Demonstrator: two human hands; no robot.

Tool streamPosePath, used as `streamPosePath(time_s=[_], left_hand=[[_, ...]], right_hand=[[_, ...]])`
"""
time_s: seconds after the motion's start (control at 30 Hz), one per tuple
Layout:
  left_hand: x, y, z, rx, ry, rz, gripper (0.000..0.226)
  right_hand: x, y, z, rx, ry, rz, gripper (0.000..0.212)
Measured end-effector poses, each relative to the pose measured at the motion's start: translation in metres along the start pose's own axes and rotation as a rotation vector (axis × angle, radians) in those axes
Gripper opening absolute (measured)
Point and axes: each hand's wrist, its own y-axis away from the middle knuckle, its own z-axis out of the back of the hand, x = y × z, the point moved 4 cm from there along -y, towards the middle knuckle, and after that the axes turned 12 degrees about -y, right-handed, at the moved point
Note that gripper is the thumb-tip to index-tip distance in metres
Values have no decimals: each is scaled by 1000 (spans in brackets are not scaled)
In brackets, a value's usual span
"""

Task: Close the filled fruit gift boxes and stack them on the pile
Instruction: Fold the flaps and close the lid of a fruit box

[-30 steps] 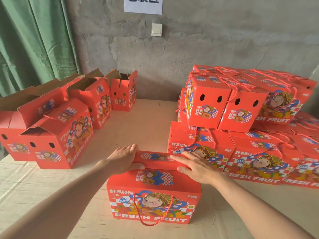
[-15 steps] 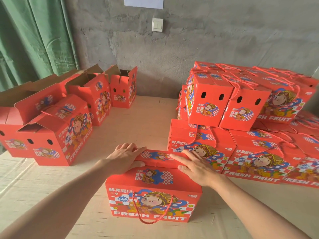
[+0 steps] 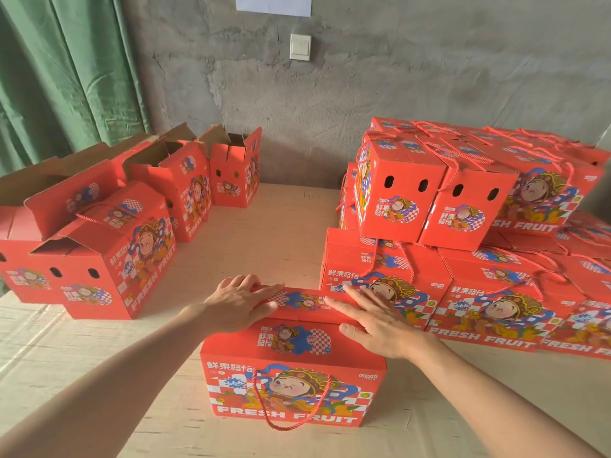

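While a red cardboard box [image 3: 292, 371] sits on the pale wooden table [image 3: 271, 233] beside the pile [image 3: 463, 233], left hand [image 3: 236, 304] and right hand [image 3: 377, 320] press its lid, fingers straight.

A single camera, worn on the person's head, looks forward and down across the wooden table [image 3: 284, 233] toward the grey wall [image 3: 396, 94] at its far edge. It sits close above the near box [image 3: 291, 375], so both forearms enter from the bottom corners, and the left hand [image 3: 236, 305] and right hand [image 3: 377, 322] lie just below the middle of the view (the wide lens also takes in the green curtain [image 3: 59, 77] at far left and the pile of closed boxes [image 3: 463, 292] at right).
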Motion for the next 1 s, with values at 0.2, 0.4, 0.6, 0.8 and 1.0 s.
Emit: streamPosePath(time_s=[0.2,0.4,0.6,0.8,1.0], left_hand=[[-3,1,-13,35,-31,19,94],[-8,0,-9,23,-81,-18,67],[-75,15,-21,-97,27,-53,52],[-70,29,-8,-159,35,-125,62],[-59,44,-10,-195,-160,-286,71]], right_hand=[[9,0,-2,20,151,65,44],[23,-2,-13,44,72,118,42],[21,-5,-14,16,61,102,41],[16,-5,-5,-88,-51,109,41],[-9,14,-1,-91,-187,-2,46]])
